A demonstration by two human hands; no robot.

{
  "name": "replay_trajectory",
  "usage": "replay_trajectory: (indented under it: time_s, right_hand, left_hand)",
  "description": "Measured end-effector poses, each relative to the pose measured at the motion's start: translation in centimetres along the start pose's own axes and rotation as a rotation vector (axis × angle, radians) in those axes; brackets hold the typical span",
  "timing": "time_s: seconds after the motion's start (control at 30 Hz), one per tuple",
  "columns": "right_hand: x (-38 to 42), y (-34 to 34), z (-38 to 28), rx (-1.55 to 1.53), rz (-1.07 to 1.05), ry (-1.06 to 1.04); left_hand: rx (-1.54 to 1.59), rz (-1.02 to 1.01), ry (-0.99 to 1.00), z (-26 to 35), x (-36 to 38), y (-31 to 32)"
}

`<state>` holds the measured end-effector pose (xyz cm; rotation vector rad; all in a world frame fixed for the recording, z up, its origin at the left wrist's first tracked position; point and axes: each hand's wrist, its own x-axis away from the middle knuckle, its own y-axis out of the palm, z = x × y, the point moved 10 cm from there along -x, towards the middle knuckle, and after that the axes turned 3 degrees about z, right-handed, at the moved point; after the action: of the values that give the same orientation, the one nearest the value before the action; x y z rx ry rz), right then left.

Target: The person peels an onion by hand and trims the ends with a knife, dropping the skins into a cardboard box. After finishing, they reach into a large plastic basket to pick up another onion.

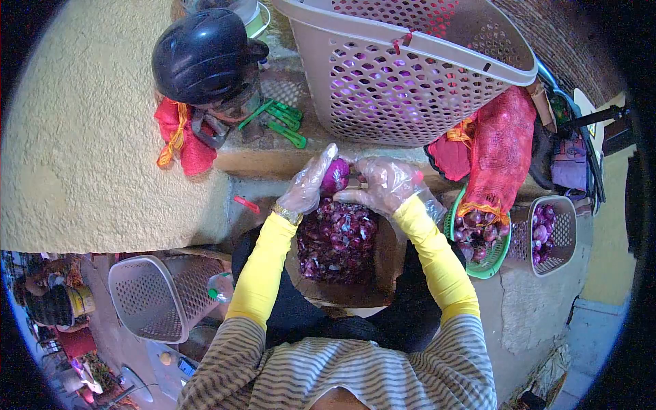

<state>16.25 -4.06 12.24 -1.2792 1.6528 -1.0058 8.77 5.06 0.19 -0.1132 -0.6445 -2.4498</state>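
My left hand (pixel 305 184), in a clear plastic glove, is closed around a peeled-looking purple-red onion (pixel 335 176). Just to the right, my right hand (pixel 388 183), also gloved, is closed on a small tool with a red end (pixel 417 177). A thin dark part of it shows beside the onion, but most is hidden by the fingers. Below both hands, between my knees, a brown container holds a heap of onion skins and pieces (pixel 338 239).
A large beige perforated basket (pixel 417 89) stands ahead, near a black helmet (pixel 201 58) and green handles (pixel 287 123). On the right, a red mesh sack (pixel 502 147) spills onions over a green basket (pixel 504 256), beside a smaller basket (pixel 568 236). Another basket (pixel 140 297) sits left.
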Motion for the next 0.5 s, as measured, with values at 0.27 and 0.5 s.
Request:
replay_trajectory:
  time_s: [0.27,0.5]
  right_hand:
    - [-0.1,0.2,0.4,-0.07,0.086,0.001]
    - [-0.1,0.0,0.9,-0.065,0.088,0.096]
  left_hand:
    - [-0.069,-0.004,0.045,0.6,0.0,0.3]
    - [-0.038,0.061,0.128,2.7,0.7,1.7]
